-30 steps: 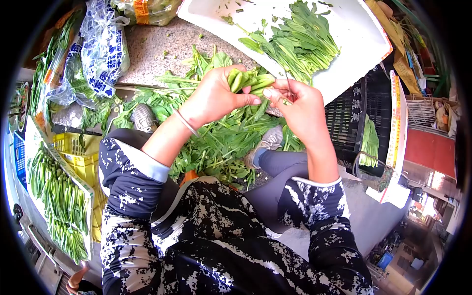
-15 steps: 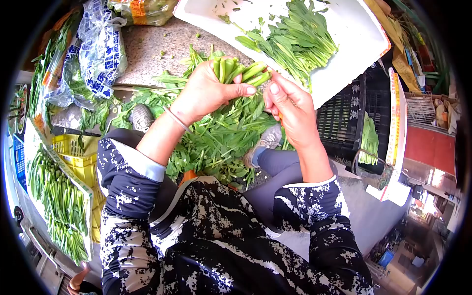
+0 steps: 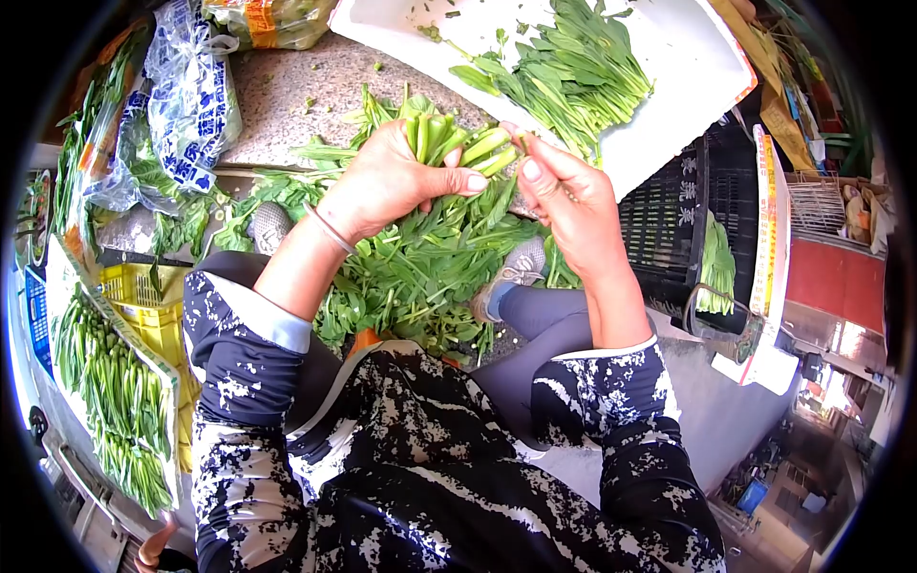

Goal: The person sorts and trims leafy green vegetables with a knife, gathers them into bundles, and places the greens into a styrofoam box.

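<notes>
My left hand (image 3: 387, 181) is closed round a bunch of leafy green stems (image 3: 439, 134), their thick cut ends showing above the thumb. Some stems fan out to the right. By the tips of these stems is my right hand (image 3: 568, 191), its thumb and fingers pinched together. What lies between those fingers is too small to make out. Under both hands a large heap of loose leafy greens (image 3: 420, 277) spreads between my shoes. A neat pile of trimmed greens (image 3: 592, 76) lies in the white foam box (image 3: 678, 57) beyond my right hand.
Plastic bags with blue print (image 3: 191, 95) lie at the upper left on a stone slab (image 3: 287, 105). A box of bundled green stems (image 3: 110, 401) and a yellow crate (image 3: 143, 296) stand at left. At right is a black crate (image 3: 659, 229) with greens (image 3: 716, 263) beside it.
My left hand has shifted slightly left with the bunch. My right hand has moved a little right, and a gap now shows between its fingertips and the left thumb.
</notes>
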### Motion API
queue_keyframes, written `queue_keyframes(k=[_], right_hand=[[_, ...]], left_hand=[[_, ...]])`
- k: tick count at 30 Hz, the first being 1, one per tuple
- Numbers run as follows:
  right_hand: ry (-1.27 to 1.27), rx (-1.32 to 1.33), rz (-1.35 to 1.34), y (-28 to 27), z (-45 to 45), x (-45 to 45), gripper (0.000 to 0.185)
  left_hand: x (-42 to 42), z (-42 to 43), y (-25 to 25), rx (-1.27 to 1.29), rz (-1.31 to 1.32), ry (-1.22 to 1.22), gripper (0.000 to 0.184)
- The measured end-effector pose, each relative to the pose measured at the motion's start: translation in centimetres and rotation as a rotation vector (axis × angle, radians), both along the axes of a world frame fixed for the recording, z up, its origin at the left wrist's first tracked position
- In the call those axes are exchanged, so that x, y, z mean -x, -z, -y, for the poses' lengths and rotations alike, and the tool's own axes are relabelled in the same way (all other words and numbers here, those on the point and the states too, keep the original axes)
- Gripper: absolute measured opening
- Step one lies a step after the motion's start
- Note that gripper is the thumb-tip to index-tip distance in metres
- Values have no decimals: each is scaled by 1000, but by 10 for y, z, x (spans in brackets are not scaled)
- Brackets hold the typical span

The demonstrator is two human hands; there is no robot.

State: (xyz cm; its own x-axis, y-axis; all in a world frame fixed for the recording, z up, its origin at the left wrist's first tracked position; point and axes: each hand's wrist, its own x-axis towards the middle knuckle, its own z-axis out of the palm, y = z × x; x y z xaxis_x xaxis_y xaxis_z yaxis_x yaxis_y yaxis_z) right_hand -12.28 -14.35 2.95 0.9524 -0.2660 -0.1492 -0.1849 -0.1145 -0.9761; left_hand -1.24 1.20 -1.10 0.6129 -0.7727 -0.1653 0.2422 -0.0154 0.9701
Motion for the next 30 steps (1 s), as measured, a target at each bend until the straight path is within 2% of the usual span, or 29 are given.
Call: queue_keyframes(k=[2, 5, 11, 14, 17, 18, 20, 22, 23, 24, 26, 28, 30], right_hand=[[-15, -50, 45, 4, -3, 0, 37], [-34, 32, 25, 5, -1, 0, 37], [-67, -82, -65, 5, 10, -1, 37], [56, -1, -78, 12, 12, -2, 42], [60, 9, -7, 12, 3, -2, 51], [78, -3, 10, 17, 3, -2, 43], [64, -94, -38, 18, 1, -3, 32], [71, -18, -44, 22, 4, -5, 27], [77, 56, -68, 24, 5, -5, 22], [86, 55, -56, 26, 6, -6, 22], [-88, 278, -213, 30, 8, -7, 19], [-133, 121, -165, 29, 1, -8, 19], [-170, 122, -175, 20, -1, -9, 20]], left_hand=[[1, 1, 3, -8, 21, 6, 28], [2, 2, 3, -23, 42, 12, 28], [2, 2, 5, -78, 84, 55, 27], [3, 2, 5, -82, 75, 60, 27], [4, 4, 6, -62, 113, 55, 26], [6, 4, 6, -46, 155, 59, 26], [9, 4, 2, -102, 34, 81, 29], [7, 6, 17, -89, 212, 82, 25], [6, 5, 21, -172, 205, 95, 36], [5, 4, 20, -329, 367, 80, 51], [5, 4, 25, -278, 478, 18, 52], [3, 3, 34, -218, 524, 29, 55], [4, 2, 32, -157, 560, 37, 60]])
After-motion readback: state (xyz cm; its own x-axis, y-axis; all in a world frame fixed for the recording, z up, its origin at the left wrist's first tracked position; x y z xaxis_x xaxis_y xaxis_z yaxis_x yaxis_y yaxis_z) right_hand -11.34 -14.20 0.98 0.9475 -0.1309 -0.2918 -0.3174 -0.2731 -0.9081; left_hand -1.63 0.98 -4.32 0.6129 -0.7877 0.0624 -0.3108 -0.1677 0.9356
